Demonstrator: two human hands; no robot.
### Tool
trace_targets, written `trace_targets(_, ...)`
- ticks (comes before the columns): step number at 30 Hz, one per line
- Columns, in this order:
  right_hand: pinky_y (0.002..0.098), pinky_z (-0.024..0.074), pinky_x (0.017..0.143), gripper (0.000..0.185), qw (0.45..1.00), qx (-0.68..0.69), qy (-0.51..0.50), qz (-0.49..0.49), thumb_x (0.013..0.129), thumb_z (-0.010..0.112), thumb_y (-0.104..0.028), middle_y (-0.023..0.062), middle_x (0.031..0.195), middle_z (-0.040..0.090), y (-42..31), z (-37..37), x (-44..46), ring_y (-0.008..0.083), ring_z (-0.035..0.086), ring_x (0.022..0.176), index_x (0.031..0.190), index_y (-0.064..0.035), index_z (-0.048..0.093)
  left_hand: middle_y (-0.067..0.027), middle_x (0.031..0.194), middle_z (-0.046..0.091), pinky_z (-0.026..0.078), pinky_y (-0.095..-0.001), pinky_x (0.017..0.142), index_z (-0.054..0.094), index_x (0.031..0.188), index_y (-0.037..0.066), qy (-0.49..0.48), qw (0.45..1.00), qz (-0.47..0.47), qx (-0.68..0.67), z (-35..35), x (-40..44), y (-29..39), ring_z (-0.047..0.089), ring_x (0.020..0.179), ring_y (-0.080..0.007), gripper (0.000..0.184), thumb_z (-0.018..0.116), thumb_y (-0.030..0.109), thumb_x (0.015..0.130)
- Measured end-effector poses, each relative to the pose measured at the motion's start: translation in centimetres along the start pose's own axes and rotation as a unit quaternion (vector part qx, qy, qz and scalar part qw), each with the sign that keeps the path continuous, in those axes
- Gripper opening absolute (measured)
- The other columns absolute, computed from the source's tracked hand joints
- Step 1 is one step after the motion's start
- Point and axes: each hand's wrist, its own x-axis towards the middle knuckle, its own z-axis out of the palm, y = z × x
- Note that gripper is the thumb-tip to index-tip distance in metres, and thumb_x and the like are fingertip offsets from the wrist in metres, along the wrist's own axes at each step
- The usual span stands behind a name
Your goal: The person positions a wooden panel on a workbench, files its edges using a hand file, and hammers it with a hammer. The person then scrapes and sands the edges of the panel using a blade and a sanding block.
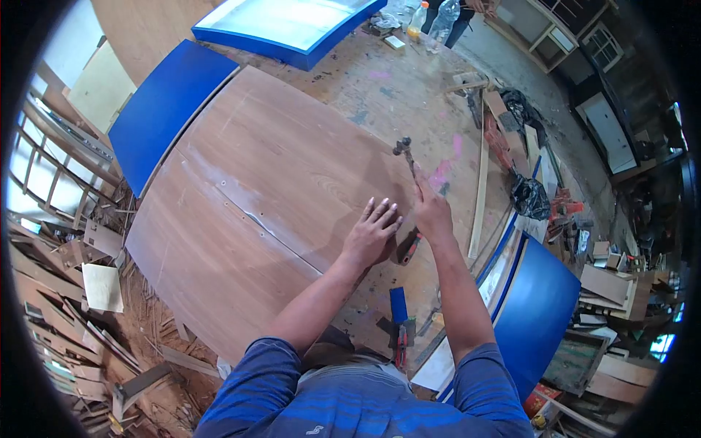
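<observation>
My right hand (pixel 432 213) is closed around the handle of a hammer (pixel 404 147), whose dark head points away from me above the tabletop. My left hand (pixel 372 232) lies with fingers stretched out on the right edge of a large wood-grain panel (pixel 292 160). A pale seam with small holes runs across that panel. Between my two hands, partly hidden, is a tool with a red and black handle (pixel 411 250). Closer to my body are a small blue piece (pixel 398 304) and a red-handled tool (pixel 401 342).
Blue panels (pixel 171 109) stand beyond and left, with another blue panel (pixel 537 299) at right. A blue-framed board (pixel 292 29) lies at the far end of the worktable (pixel 380 95), near bottles (pixel 442 28). Wood strips (pixel 480 190) and black plastic (pixel 531 196) crowd the right edge. Another person's hand (pixel 478 6) shows behind.
</observation>
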Motion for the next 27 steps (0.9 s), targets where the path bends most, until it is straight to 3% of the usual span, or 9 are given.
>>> trace_targets(2,0.0587,0.0551,0.080,0.056,0.999,-0.008,0.014,-0.049,0.109,0.051,-0.023,0.0304,0.104,0.072,-1.2,0.9,1.9,0.0481,0.072,0.093,0.163,-0.0337,0.040,-0.0152,0.152,0.057,0.028,-0.0551,0.130,0.067,0.136,0.012,0.005,1.000,0.014,0.000,0.6,-0.3,-0.4,0.045,0.150,-0.0354,0.048,0.064,0.020,0.088)
trace_targets(5,0.0588,0.0550,0.079,0.054,1.000,0.024,0.009,0.007,0.109,0.050,-0.025,0.0299,0.098,0.072,-6.3,-0.6,3.3,0.0476,0.072,0.088,0.162,-0.0325,0.042,-0.0153,0.145,0.061,0.033,-0.0536,0.127,0.072,0.125,0.008,0.024,0.999,-0.001,-0.044,0.0,-0.1,0.3,0.049,0.147,-0.0361,0.041,0.064,0.021,0.087)
trace_targets(8,0.0593,0.0537,0.076,0.055,0.998,-0.058,0.013,0.011,0.108,0.051,-0.024,0.0286,0.089,0.071,-6.3,2.0,3.5,0.0468,0.071,0.082,0.162,-0.0320,0.043,-0.0152,0.145,0.061,0.035,-0.0534,0.126,0.073,0.122,0.005,0.023,0.998,-0.007,-0.060,-0.9,0.1,0.6,0.050,0.145,-0.0366,0.039,0.064,0.020,0.087)
trace_targets(11,0.0592,0.0526,0.078,0.059,0.996,-0.062,-0.056,-0.021,0.107,0.052,-0.019,0.0293,0.092,0.071,-4.5,3.0,5.5,0.0475,0.071,0.086,0.163,-0.0309,0.041,-0.0158,0.143,0.062,0.035,-0.0525,0.126,0.073,0.122,0.003,0.036,0.996,-0.002,-0.076,-0.1,-0.4,0.6,0.051,0.145,-0.0364,0.040,0.065,0.020,0.086)
trace_targets(14,0.0588,0.0529,0.084,0.060,0.997,-0.042,-0.060,0.029,0.105,0.050,-0.016,0.0313,0.105,0.071,-8.7,-0.3,5.3,0.0489,0.070,0.097,0.163,-0.0287,0.040,-0.0159,0.142,0.062,0.035,-0.0520,0.126,0.072,0.123,0.003,0.047,0.996,0.001,-0.071,-0.5,0.1,0.1,0.051,0.144,-0.0362,0.042,0.065,0.021,0.085)
trace_targets(18,0.0604,0.0539,0.086,0.059,0.998,-0.022,-0.037,-0.043,0.107,0.049,-0.019,0.0302,0.110,0.071,-6.4,2.5,4.6,0.0483,0.070,0.100,0.164,-0.0254,0.038,-0.0157,0.144,0.062,0.034,-0.0513,0.126,0.072,0.125,0.004,0.022,0.997,-0.012,-0.079,-0.7,-0.3,0.6,0.051,0.144,-0.0362,0.043,0.065,0.020,0.086)
trace_targets(21,0.0576,0.0534,0.091,0.056,0.992,-0.036,-0.124,0.013,0.106,0.048,-0.016,0.0308,0.119,0.070,-7.4,0.8,6.5,0.0493,0.068,0.108,0.162,-0.0248,0.043,-0.0153,0.145,0.061,0.035,-0.0508,0.126,0.069,0.128,0.004,0.026,0.996,-0.010,-0.090,-1.2,-0.1,0.5,0.051,0.145,-0.0352,0.044,0.065,0.020,0.088)
trace_targets(24,0.0510,0.0532,0.099,0.056,0.992,0.077,-0.075,0.058,0.107,0.049,-0.016,0.0300,0.128,0.068,-7.2,0.6,5.3,0.0458,0.067,0.117,0.162,-0.0213,0.043,-0.0155,0.151,0.057,0.031,-0.0502,0.128,0.063,0.139,0.004,0.004,0.995,-0.028,-0.096,-0.9,0.3,0.0,0.046,0.149,-0.0325,0.053,0.064,0.028,0.092)
trace_targets(27,0.0432,0.0503,0.107,0.056,0.976,0.181,0.101,-0.060,0.109,0.050,-0.013,0.0261,0.143,0.063,-3.9,1.9,2.3,0.0387,0.065,0.128,0.163,-0.0152,0.041,-0.0159,0.160,0.048,0.022,-0.0491,0.131,0.050,0.152,0.003,-0.006,0.996,-0.072,-0.054,-1.3,1.3,-1.1,0.037,0.155,-0.0293,0.068,0.061,0.040,0.096)
